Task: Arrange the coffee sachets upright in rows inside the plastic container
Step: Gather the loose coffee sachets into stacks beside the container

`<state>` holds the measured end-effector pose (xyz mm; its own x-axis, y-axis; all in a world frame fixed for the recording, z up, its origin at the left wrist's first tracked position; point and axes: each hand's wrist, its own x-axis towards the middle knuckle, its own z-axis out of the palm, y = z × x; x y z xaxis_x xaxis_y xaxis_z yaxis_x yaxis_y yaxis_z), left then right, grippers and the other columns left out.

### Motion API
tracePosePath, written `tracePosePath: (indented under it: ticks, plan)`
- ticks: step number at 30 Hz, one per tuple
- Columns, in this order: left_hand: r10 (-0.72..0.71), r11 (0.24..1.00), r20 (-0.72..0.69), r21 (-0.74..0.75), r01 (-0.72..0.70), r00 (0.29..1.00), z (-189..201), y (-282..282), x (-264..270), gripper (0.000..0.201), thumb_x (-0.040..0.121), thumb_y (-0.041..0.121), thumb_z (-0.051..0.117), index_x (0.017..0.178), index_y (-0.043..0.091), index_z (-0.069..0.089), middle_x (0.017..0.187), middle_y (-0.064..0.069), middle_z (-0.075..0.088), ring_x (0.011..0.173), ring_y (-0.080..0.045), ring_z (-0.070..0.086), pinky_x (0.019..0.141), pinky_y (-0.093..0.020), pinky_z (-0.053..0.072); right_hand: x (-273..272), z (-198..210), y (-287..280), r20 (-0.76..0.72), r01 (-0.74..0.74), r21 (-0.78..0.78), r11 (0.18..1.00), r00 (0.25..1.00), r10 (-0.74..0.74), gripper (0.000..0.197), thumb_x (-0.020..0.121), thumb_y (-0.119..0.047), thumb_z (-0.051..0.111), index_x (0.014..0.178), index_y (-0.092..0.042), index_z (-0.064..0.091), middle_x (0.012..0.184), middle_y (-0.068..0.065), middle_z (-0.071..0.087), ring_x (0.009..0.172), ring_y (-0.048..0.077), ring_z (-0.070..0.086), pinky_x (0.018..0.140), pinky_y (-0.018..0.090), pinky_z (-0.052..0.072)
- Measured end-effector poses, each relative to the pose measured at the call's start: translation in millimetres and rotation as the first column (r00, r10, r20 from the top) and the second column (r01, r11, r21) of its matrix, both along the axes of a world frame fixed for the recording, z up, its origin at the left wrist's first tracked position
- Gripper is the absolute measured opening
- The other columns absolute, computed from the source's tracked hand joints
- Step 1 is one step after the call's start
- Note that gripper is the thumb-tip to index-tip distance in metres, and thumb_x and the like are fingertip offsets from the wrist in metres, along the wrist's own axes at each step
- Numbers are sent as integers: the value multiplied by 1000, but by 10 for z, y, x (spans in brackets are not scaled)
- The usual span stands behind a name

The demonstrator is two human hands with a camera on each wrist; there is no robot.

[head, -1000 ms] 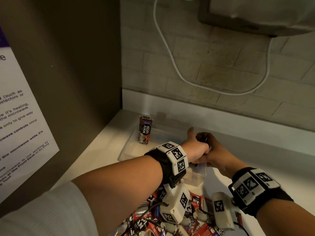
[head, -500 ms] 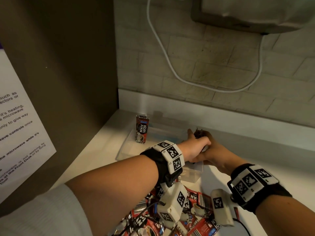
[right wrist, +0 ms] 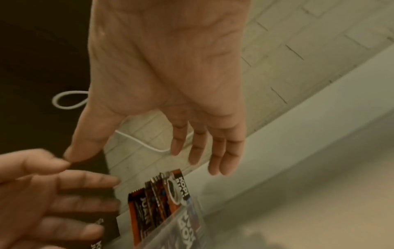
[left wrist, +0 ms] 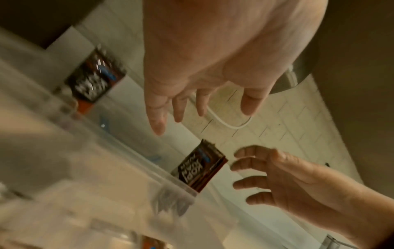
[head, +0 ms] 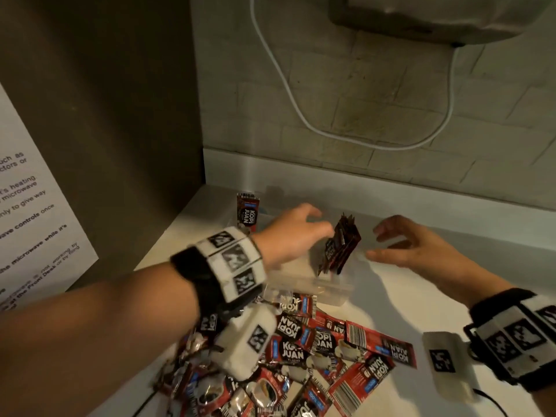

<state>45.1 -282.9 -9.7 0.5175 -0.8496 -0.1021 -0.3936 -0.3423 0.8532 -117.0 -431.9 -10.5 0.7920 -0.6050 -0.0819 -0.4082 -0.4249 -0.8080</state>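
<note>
A small bundle of red-and-black coffee sachets (head: 340, 248) stands upright, leaning a little, at the right end of the clear plastic container (head: 316, 285). A single sachet (head: 248, 210) stands in its far left corner. My left hand (head: 319, 221) hovers just left of the bundle with fingers spread and holds nothing. My right hand (head: 379, 242) hovers just right of it, also spread and empty. The left wrist view shows the bundle (left wrist: 200, 166) between the left hand (left wrist: 192, 109) and the right hand (left wrist: 245, 176). In the right wrist view the bundle (right wrist: 157, 202) stands below the right hand (right wrist: 149, 156).
A loose pile of sachets (head: 316, 350) lies on the white counter in front of the container. A dark cabinet side (head: 120, 115) with a printed notice (head: 27, 212) stands on the left. Behind are a brick wall and a hanging white cable (head: 301, 115).
Both hands were clasped round the bundle at the container's right end. They have let go and drawn apart, leaving the bundle standing.
</note>
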Motion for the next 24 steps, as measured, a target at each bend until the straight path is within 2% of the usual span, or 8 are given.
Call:
tracePosePath:
  ticks: [3, 6, 8, 12, 16, 19, 21, 24]
  plan:
    - [-65, 998, 184, 6, 65, 981, 73, 496, 109, 22, 88, 25, 65, 109, 22, 63, 100, 9, 58, 90, -9, 56, 75, -19, 44, -157, -11, 71, -245, -222, -159, 962, 953, 180, 24, 73, -28, 79, 91, -19, 65, 91, -2, 67, 85, 20, 65, 74, 28, 50]
    - [-173, 966, 324, 242, 95, 930, 75, 924, 178, 16, 82, 33, 70, 96, 28, 65, 92, 11, 61, 82, -7, 58, 74, -21, 48, -215, -212, 214, -622, -549, -260, 794, 724, 297, 35, 74, -36, 78, 104, -27, 63, 102, -14, 62, 89, 5, 60, 74, 13, 47]
    - [-211, 917, 391, 397, 43, 896, 8, 1053, 192, 19, 80, 37, 71, 96, 29, 64, 93, 10, 61, 84, -8, 59, 74, -29, 50, -219, -376, 318, -701, -626, -284, 726, 652, 288, 42, 72, -38, 77, 109, -27, 59, 106, -14, 59, 92, 4, 55, 78, 16, 47]
    - [-290, 842, 513, 538, -40, 808, -162, 1147, 214, 38, 78, 47, 72, 110, 32, 58, 111, 9, 55, 98, -10, 53, 82, -30, 47, -215, -535, 374, -698, -605, -333, 723, 674, 242, 41, 67, -37, 78, 99, -25, 55, 97, -14, 60, 87, 5, 56, 75, 21, 49]
    - [-239, 822, 513, 559, -110, 824, -316, 1187, 205, 67, 77, 67, 61, 131, 31, 46, 127, 4, 48, 115, -16, 48, 93, -34, 45, -189, -461, 370, -708, -613, -263, 745, 647, 282, 28, 72, -32, 73, 90, -27, 52, 90, -11, 60, 80, 6, 56, 66, 19, 47]
    - [-170, 814, 558, 544, -203, 812, -427, 1112, 108, 78, 74, 79, 51, 130, 25, 44, 128, 0, 48, 117, -19, 44, 92, -38, 47, -105, -347, 454, -638, -613, -306, 729, 700, 321, 14, 79, -17, 61, 79, -22, 48, 80, -8, 54, 69, 8, 50, 59, 21, 41]
    - [-168, 796, 575, 558, -234, 801, -487, 1059, 63, 83, 71, 81, 53, 129, 22, 44, 126, 0, 47, 118, -20, 41, 89, -37, 46, -22, -290, 596, -533, -596, -348, 723, 761, 370, 19, 79, -5, 55, 73, -20, 46, 72, -7, 48, 63, 7, 43, 56, 19, 35]
    - [-159, 787, 546, 573, -228, 822, -533, 1034, 77, 80, 70, 77, 59, 124, 19, 47, 124, -1, 48, 118, -21, 41, 90, -37, 43, 120, -275, 858, -397, -595, -412, 691, 799, 451, 8, 81, -9, 58, 77, -13, 51, 70, -4, 49, 60, 7, 43, 55, 18, 33]
